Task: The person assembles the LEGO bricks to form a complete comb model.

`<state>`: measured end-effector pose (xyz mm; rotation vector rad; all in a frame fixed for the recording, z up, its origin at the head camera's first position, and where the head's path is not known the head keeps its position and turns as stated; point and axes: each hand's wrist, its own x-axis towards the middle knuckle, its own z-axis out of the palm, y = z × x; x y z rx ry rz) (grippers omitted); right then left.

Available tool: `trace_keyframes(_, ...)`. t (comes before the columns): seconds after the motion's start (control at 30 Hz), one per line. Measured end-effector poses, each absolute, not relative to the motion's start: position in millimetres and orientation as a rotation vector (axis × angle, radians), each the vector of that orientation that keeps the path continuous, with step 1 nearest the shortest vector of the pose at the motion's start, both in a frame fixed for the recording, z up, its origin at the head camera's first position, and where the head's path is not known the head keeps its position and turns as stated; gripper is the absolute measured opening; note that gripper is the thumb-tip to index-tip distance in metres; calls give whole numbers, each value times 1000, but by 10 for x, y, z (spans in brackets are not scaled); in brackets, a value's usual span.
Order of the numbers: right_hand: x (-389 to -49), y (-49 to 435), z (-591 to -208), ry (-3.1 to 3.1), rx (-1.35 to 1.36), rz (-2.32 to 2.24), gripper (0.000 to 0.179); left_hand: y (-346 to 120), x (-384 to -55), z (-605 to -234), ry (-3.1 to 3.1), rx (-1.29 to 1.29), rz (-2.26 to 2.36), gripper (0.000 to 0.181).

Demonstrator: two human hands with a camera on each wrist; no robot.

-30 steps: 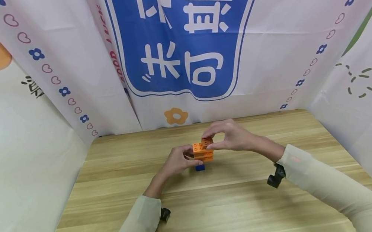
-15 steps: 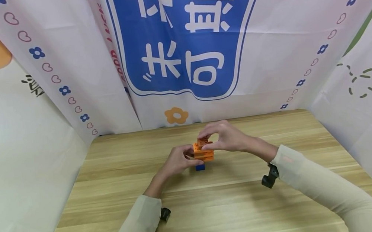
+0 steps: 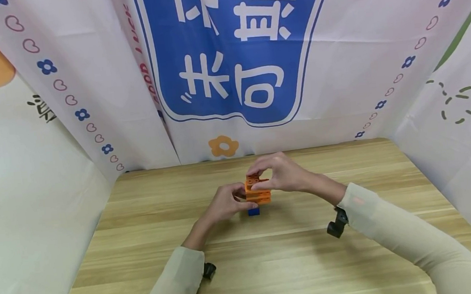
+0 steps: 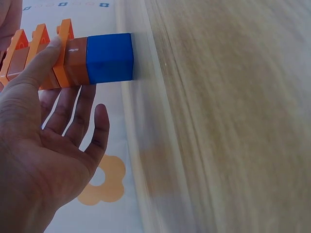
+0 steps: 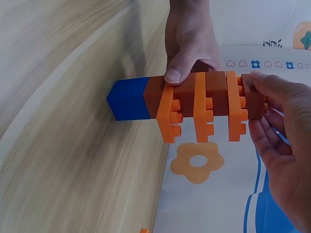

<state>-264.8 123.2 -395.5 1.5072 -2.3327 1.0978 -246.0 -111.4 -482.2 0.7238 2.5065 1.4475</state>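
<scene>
A tower of toy building bricks stands on the wooden table (image 3: 298, 264). At its base is a blue brick (image 4: 111, 57); above, brown bricks (image 5: 216, 92) alternate with orange plates (image 5: 200, 107) that jut out to one side with studs. My left hand (image 3: 224, 204) grips the lower part of the tower between thumb and fingers, thumb on the lowest orange plate in the left wrist view. My right hand (image 3: 284, 173) pinches the topmost brown brick (image 5: 252, 99) right at the uppermost orange plate, over the end opposite its overhang.
Behind the table hangs a white cloth (image 3: 325, 110) with a large blue printed panel and an orange flower. More printed cloth borders the left and right sides. A small orange piece (image 5: 144, 230) shows at the bottom edge of the right wrist view.
My right hand has moved left with the brown brick, from the right part of the top plate to its left end. My left hand keeps its hold on the tower.
</scene>
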Motion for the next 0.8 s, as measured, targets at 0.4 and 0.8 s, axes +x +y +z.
trace_keyframes(0.4,-2665,1214,-3982,-2369,1506,1132,23,-1121,-2461,-4825,2508,739,1449,27)
trace_keyframes(0.8,-2661,1218,-3885,-2463,1497,1115,23,-1118,-2449,-4815,2508,727,1461,29)
